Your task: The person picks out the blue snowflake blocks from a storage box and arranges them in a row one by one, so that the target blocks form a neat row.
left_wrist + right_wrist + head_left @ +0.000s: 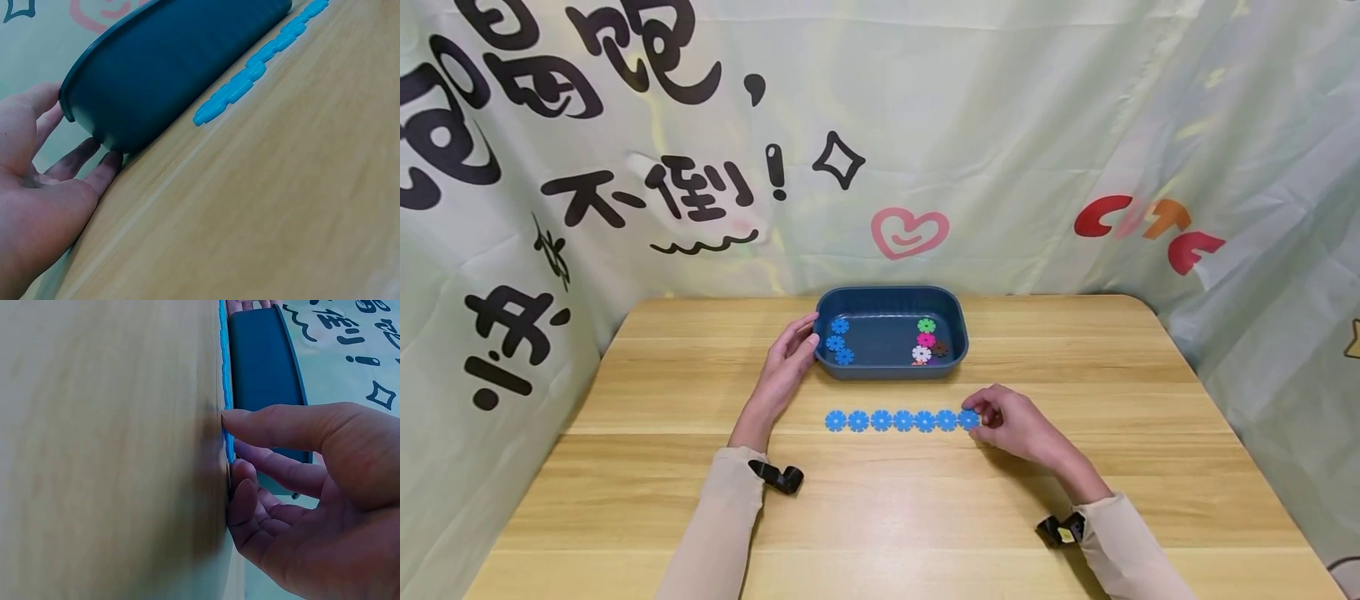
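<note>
Seven notched discs align, the rightmost disc pinched by the right grip. The left grip, fingers apart, touches a smooth tray.

Draped in pale fabric behind and beside the wood-grain tabletop, with a pink heart behind its middle, black Chinese characters behind its left.

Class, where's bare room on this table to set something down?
Bare: table between the sleeves, nearer than the blue row; table right of the bin, beyond the right hand. Crowded: the bin's right end, under mixed-colour pieces; tight between bin and row.
</note>
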`<state>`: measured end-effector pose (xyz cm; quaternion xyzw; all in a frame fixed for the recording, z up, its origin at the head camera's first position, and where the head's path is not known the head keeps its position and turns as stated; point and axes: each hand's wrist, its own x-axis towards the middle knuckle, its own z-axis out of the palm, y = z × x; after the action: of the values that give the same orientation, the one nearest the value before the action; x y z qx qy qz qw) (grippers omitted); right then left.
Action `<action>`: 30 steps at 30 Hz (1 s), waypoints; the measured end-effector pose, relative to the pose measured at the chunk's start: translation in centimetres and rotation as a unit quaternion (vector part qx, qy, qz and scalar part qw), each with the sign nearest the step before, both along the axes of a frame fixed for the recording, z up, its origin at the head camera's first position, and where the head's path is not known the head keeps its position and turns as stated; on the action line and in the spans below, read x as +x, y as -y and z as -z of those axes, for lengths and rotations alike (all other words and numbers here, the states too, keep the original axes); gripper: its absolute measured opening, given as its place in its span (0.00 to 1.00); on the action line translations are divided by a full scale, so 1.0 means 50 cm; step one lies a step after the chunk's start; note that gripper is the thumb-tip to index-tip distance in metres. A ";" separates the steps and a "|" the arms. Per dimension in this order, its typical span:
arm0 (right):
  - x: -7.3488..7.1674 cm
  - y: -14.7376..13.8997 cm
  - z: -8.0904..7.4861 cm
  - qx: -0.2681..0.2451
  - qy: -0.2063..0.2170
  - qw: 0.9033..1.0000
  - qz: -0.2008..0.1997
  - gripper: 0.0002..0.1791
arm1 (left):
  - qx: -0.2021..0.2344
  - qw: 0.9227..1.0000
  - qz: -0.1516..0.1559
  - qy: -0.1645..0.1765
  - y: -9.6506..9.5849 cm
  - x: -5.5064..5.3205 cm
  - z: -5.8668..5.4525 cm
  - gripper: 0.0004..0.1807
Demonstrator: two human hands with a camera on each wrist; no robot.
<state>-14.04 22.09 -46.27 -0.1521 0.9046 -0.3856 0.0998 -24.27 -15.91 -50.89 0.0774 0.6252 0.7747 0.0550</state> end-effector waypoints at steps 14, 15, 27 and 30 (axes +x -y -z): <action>-0.001 0.017 -0.015 -0.057 -0.037 0.998 0.005 0.18 | -0.012 1.000 -0.006 0.000 0.002 -0.006 -0.016 0.27; -0.002 0.020 -0.017 -0.064 -0.044 0.997 0.005 0.18 | -0.012 1.000 -0.006 -0.001 0.002 -0.007 -0.017 0.27; -0.022 0.067 -0.057 -0.111 -0.087 0.990 -0.011 0.14 | 0.002 1.000 0.004 -0.006 -0.002 -0.001 -0.006 0.29; -0.032 0.081 -0.064 -0.119 -0.100 0.988 -0.013 0.14 | 0.005 1.000 0.004 -0.006 -0.002 -0.001 -0.001 0.29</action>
<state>-15.62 18.05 -43.06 -0.2123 0.8556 -0.4720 -0.0054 -24.34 -15.80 -50.82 0.0850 0.6211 0.7772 0.0543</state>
